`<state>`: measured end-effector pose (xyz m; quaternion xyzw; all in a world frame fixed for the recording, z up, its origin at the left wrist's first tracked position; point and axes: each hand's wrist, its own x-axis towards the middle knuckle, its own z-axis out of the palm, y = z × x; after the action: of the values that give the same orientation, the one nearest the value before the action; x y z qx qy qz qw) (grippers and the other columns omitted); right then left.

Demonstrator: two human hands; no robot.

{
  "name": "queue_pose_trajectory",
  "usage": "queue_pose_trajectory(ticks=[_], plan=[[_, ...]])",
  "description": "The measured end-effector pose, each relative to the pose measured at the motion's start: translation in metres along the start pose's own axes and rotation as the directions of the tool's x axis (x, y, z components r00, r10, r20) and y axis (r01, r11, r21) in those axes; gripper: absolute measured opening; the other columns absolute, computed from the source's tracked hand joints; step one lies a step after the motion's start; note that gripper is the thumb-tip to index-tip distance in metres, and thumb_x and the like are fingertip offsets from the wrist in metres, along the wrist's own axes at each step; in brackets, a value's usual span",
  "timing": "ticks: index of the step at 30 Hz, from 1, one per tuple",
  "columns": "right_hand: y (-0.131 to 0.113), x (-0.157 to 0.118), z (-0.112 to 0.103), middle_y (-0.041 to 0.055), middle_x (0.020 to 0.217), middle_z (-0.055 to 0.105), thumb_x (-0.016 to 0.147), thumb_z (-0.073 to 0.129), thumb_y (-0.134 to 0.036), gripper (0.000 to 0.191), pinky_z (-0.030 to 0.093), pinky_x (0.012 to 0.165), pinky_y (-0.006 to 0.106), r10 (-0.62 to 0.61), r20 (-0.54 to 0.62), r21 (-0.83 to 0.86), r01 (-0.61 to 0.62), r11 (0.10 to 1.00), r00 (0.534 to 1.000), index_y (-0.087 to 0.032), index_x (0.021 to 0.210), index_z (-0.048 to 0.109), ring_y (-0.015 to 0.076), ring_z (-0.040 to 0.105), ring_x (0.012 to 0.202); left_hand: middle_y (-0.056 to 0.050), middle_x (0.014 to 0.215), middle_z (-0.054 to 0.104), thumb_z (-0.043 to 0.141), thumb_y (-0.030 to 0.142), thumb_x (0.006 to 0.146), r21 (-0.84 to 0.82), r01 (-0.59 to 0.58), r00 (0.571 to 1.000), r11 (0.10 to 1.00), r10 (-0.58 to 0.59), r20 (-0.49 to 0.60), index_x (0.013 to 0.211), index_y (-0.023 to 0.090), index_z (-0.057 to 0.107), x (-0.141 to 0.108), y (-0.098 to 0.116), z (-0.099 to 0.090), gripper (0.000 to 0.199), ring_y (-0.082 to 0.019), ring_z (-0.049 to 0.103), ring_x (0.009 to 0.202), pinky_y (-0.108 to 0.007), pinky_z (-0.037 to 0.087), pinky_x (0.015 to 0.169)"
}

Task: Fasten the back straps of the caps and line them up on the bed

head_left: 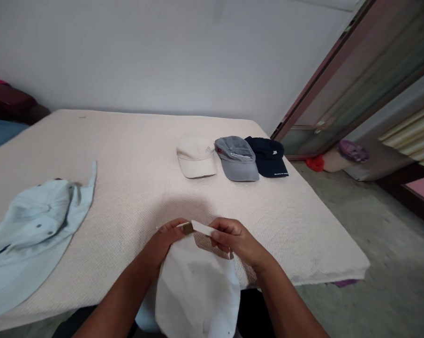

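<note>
A white cap (198,286) is held up in front of me at the table's near edge, its back opening facing away from me. My left hand (171,237) grips the cap's edge by a brass-coloured buckle (187,228). Between the thumb and fingers of my right hand (233,239) is the cap's white strap (202,228), which runs across to the buckle. A small metal end piece (230,254) shows below my right hand on the opening's other side.
A cream cloth (127,141) covers the table. Along its far right lie a cream cap (197,159), a grey cap (237,159) and a navy cap (268,157). One pale blue cap (39,225) with its strap loose lies at left. A wall stands behind.
</note>
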<state>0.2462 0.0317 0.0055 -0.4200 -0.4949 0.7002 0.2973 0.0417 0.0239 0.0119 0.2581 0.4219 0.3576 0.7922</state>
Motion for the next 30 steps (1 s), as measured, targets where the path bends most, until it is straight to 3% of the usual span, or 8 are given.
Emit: queue_pose_trajectory(ticks=[3, 13, 18, 22, 30], plan=[[0.0014, 0.0007, 0.0014, -0.0017, 0.065, 0.053, 0.081, 0.062, -0.037, 0.02, 0.027, 0.047, 0.021, -0.028, -0.015, 0.0, 0.028, 1.0, 1.0, -0.016, 0.082, 0.063, 0.0067, 0.039, 0.051, 0.002, 0.059, 0.057, 0.069, 0.03, 0.072, 0.022, 0.037, 0.999, 0.999, -0.037, 0.011, 0.076, 0.019, 0.067, -0.0011, -0.0001, 0.0018, 0.012, -0.01, 0.044, 0.048, -0.023, 0.03, 0.05], [0.0023, -0.0008, 0.0015, -0.0047, 0.056, 0.043, 0.077, 0.066, -0.035, 0.019, 0.025, 0.046, 0.021, 0.008, 0.031, 0.036, -0.009, 0.999, 0.999, -0.016, 0.075, 0.062, 0.0069, 0.036, 0.049, 0.001, 0.06, 0.058, 0.072, 0.031, 0.071, 0.002, 0.05, 0.999, 0.999, -0.05, -0.006, 0.069, 0.018, 0.064, 0.0016, -0.0046, 0.0024, 0.015, -0.011, 0.046, 0.05, -0.023, 0.031, 0.051], [0.0013, -0.0015, 0.0, -0.0056, 0.053, 0.042, 0.076, 0.066, -0.036, 0.021, 0.024, 0.045, 0.021, 0.026, 0.041, 0.026, -0.027, 0.999, 0.999, -0.016, 0.076, 0.063, 0.0068, 0.033, 0.047, -0.001, 0.06, 0.057, 0.067, 0.035, 0.075, 0.094, 0.057, 0.998, 0.994, -0.058, 0.007, 0.069, 0.018, 0.065, -0.0016, -0.0028, 0.0061, 0.018, -0.013, 0.045, 0.05, -0.024, 0.03, 0.051], [0.001, -0.0032, -0.0037, -0.0055, 0.053, 0.043, 0.078, 0.065, -0.037, 0.021, 0.023, 0.044, 0.021, 0.05, 0.114, -0.006, -0.05, 0.999, 0.992, -0.016, 0.078, 0.064, 0.0066, 0.033, 0.046, 0.001, 0.057, 0.053, 0.066, 0.036, 0.075, 0.133, 0.085, 0.996, 0.988, -0.089, 0.027, 0.066, 0.018, 0.064, -0.0027, -0.0038, 0.0037, 0.02, -0.011, 0.041, 0.048, -0.024, 0.028, 0.05], [0.0045, -0.0022, -0.0014, -0.0069, 0.052, 0.04, 0.079, 0.066, -0.033, 0.017, 0.021, 0.043, 0.02, 0.017, 0.128, 0.103, -0.03, 0.994, 0.992, -0.016, 0.08, 0.064, 0.0054, 0.031, 0.046, 0.001, 0.055, 0.052, 0.062, 0.033, 0.077, 0.197, 0.087, 0.992, 0.976, -0.102, 0.068, 0.066, 0.017, 0.066, -0.0036, -0.0045, 0.0028, 0.02, -0.01, 0.04, 0.047, -0.023, 0.028, 0.049]])
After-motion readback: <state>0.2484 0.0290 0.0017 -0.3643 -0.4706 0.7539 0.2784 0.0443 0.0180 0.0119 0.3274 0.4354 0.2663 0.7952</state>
